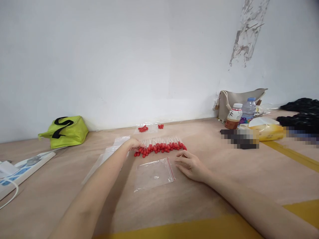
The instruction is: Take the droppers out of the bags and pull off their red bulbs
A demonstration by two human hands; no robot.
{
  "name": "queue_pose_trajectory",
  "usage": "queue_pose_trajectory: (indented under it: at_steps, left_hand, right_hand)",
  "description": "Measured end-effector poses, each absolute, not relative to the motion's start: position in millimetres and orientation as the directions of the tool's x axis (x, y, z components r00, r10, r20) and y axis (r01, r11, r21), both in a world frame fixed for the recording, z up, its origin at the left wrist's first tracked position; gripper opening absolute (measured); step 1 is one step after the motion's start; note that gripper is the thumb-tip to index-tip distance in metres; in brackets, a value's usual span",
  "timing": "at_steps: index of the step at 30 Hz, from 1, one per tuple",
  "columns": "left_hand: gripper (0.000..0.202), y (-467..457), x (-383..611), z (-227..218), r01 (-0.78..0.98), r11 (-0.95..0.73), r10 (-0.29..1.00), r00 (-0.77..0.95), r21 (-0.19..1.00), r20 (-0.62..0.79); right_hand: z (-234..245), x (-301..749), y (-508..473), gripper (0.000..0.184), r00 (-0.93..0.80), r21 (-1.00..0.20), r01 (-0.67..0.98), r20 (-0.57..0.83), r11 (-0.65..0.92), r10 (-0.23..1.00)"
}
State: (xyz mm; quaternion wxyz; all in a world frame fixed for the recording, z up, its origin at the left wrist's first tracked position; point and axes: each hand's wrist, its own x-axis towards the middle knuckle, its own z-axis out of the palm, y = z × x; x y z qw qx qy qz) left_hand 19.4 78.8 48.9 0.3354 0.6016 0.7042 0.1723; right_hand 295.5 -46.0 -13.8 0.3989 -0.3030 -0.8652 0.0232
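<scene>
A row of droppers [161, 147] with red bulbs and thin clear stems lies across the middle of the table, bulbs towards me. My left hand [133, 144] is at the row's left end, thumb and fingers closed about the droppers there; the exact number held is hidden. Just in front of the row lies a flat clear zip bag [154, 173] with a red seal line along its right edge. My right hand [190, 165] rests right of that bag, fingers loosely bent and apart, holding nothing. Its fingertips come close to the bag's seal and the row's right end.
More clear bags [106, 155] lie under and beside my left forearm. Behind the row, red bulbs [143, 128] show on clear plastic by the wall. A power strip [27, 171] and green pouch [68, 131] are left; bottles [234, 116], a bag [239, 96] and a tissue pack [270, 131] stand right.
</scene>
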Motion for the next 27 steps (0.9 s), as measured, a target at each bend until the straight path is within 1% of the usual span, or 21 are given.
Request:
queue_pose_trajectory:
  at_steps: [3,5,7,9,11,12,13,14,15,16,17,20,22,25,27]
  left_hand:
    - [0.035,77.5,17.8,53.3,0.772,0.200,0.969,-0.067,0.603,-0.237]
    - [0.031,74.9,14.1,58.6,0.807,0.165,0.979,-0.066,0.566,-0.192]
    - [0.027,66.1,10.0,63.0,0.846,0.098,0.992,-0.043,0.524,-0.116]
    - [0.020,47.3,8.4,63.0,0.876,-0.012,1.000,0.018,0.482,-0.008]
    - [0.013,19.1,11.1,56.1,0.880,-0.166,0.985,0.130,0.445,0.110]
    - [0.014,3.1,13.9,50.2,0.870,-0.239,0.970,0.194,0.430,0.146]
    - [0.017,-12.9,17.4,43.2,0.842,-0.350,0.936,0.302,0.412,0.178]
    - [0.023,-27.8,20.9,35.6,0.763,-0.547,0.837,0.490,0.344,0.244]
    - [0.029,-40.7,24.1,28.0,0.693,-0.655,0.755,0.592,0.302,0.281]
    - [0.034,-51.1,26.6,20.9,0.659,-0.696,0.718,0.641,0.285,0.272]
    - [0.039,-58.6,28.1,14.8,0.638,-0.718,0.695,0.678,0.277,0.241]
    - [0.045,-65.1,28.0,3.0,0.659,-0.676,0.728,0.667,0.330,0.159]
    - [0.043,-59.7,27.7,-0.3,0.659,-0.635,0.762,0.620,0.404,0.186]
    - [0.035,-44.9,33.9,-1.7,0.620,-0.558,0.825,0.487,0.551,0.288]
    - [0.033,-34.7,43.3,-1.1,0.634,-0.485,0.873,0.396,0.602,0.287]
  right_hand:
    - [-14.6,295.1,-46.3,0.016,-0.525,-0.264,0.517,0.654,0.814,0.545]
    - [-15.4,294.7,-46.8,0.015,-0.537,-0.252,0.530,0.640,0.810,0.550]
    - [-15.6,293.8,-47.7,0.014,-0.534,-0.249,0.547,0.631,0.799,0.563]
    - [-14.6,291.9,-49.3,0.014,-0.496,-0.279,0.570,0.632,0.772,0.595]
    - [-11.6,288.6,-51.5,0.013,-0.440,-0.331,0.586,0.637,0.740,0.633]
    - [-9.7,286.4,-52.7,0.015,-0.432,-0.346,0.582,0.635,0.736,0.641]
    - [-7.6,283.9,-53.9,0.018,-0.447,-0.347,0.571,0.629,0.744,0.636]
    - [-5.6,281.3,-54.9,0.023,-0.490,-0.332,0.554,0.612,0.764,0.621]
    - [-4.0,278.7,-55.8,0.028,-0.549,-0.307,0.532,0.584,0.789,0.598]
    - [-3.0,276.3,-56.5,0.032,-0.616,-0.282,0.508,0.542,0.814,0.572]
    - [-2.8,274.3,-56.8,0.035,-0.674,-0.265,0.486,0.493,0.833,0.550]
    - [-5.5,271.7,-56.0,0.042,-0.764,-0.268,0.469,0.355,0.842,0.538]
    - [-8.1,272.3,-54.7,0.046,-0.769,-0.290,0.484,0.309,0.826,0.559]
    - [-10.2,273.7,-53.0,0.046,-0.767,-0.303,0.489,0.298,0.818,0.569]
    - [-10.8,274.2,-52.6,0.046,-0.781,-0.301,0.464,0.305,0.833,0.545]
